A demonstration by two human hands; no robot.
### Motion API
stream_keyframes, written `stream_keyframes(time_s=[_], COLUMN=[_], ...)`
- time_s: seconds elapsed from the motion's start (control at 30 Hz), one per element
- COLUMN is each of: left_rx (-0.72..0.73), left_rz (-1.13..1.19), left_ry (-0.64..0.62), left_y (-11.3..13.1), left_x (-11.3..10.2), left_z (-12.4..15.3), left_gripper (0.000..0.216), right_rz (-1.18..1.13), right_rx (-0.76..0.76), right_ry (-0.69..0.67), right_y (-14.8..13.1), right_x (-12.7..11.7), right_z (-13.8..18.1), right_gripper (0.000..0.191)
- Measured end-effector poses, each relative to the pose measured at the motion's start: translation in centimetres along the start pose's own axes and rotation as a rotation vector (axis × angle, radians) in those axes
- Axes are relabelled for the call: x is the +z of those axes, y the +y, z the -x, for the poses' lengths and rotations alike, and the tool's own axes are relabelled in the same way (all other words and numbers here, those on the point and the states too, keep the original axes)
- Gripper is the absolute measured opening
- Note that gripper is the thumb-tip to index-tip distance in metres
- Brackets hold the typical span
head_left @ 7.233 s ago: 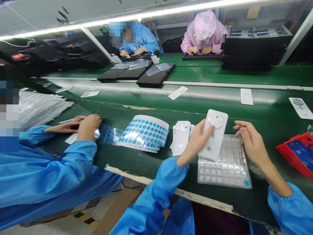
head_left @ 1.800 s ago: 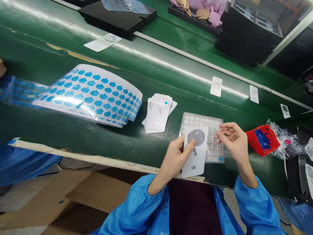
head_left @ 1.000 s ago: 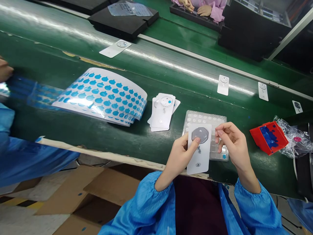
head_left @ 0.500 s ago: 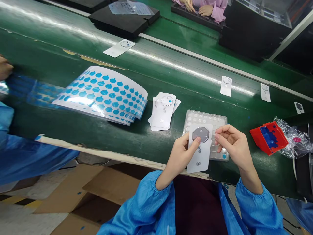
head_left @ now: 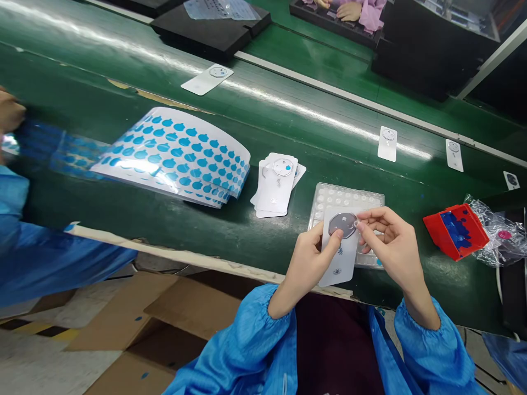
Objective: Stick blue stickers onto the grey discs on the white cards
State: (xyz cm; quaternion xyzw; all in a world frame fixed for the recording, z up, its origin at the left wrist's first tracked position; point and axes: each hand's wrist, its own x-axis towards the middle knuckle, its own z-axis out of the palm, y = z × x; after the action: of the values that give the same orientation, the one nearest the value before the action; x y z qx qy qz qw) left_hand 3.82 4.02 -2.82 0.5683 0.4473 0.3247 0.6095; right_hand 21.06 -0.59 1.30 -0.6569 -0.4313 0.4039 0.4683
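My left hand [head_left: 307,263] grips a white card [head_left: 340,260] with a grey eight-sided patch near its top, the thumb lying on the front. A small clear round piece [head_left: 356,224] is pinched between thumb and forefinger of my right hand [head_left: 389,241], against the right edge of the grey patch. Behind the card, partly covered by it and my fingers, lies a clear plastic tray [head_left: 349,195] with rows of small round pieces. To its left rests a loose stack of similar white cards [head_left: 275,189].
A curled white sheet of blue stickers [head_left: 173,151] lies left of the stack. At right are a red box [head_left: 457,233] and crumpled clear film [head_left: 500,233]. Single cards [head_left: 387,145] lie along the belt [head_left: 308,112]. Co-workers' hands show at far left and top.
My right hand has moved left to the card, bringing the small clear piece to the edge of the grey patch. The card has shifted slightly right in the view.
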Motion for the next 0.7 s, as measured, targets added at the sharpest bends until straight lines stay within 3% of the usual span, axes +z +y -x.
stream_keyframes(time_s=[0.33,0.7], left_rx=[0.062,0.129], left_rz=[-0.058,-0.091], left_ry=[0.047,0.049], left_y=[0.51,0.54], left_x=[0.26,0.25], left_z=[0.59,0.7], left_gripper=[0.028,0.026], right_rz=[0.157,0.208], right_rx=[-0.105,-0.112], right_ry=[0.057,0.075], right_y=[-0.34,-0.69], right_x=[0.61,0.59], right_z=[0.29,0.31], right_gripper=[0.02,0.016])
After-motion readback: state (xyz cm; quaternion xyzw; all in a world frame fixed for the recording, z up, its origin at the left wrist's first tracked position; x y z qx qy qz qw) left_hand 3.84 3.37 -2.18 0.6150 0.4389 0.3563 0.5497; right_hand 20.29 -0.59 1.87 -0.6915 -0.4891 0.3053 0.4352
